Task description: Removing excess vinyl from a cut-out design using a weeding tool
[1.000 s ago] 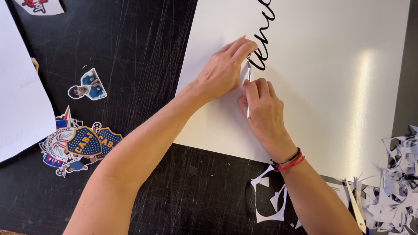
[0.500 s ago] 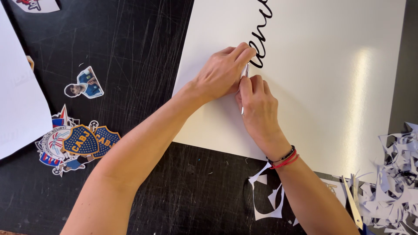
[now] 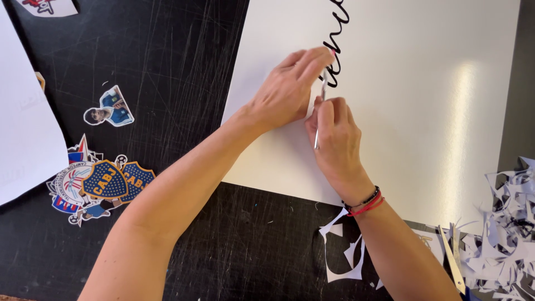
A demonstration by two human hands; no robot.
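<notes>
Both hands work on one large white sheet (image 3: 423,111) lying on the scratched black mat (image 3: 167,67). The right hand (image 3: 334,142) is closed around a thin metal tool (image 3: 319,120), seemingly a craft knife, its tip at the black script lettering (image 3: 337,50) near the sheet's upper edge. The left hand (image 3: 290,92) lies flat on the sheet just left of the lettering, fingers bent over the tool's tip and pinching or pressing something too small to make out; whether it grips anything I cannot tell. The fingertips sit very close to the tip, so a slip could nick them or tear a thin letter stroke. Left of the sheet lie three loose sticker groups: a small figure (image 3: 108,108), a cluster of crests (image 3: 97,184) and a partial one at the top corner (image 3: 47,5). By the sheet's lower right corner sits one heap of white offcuts (image 3: 501,234).
</notes>
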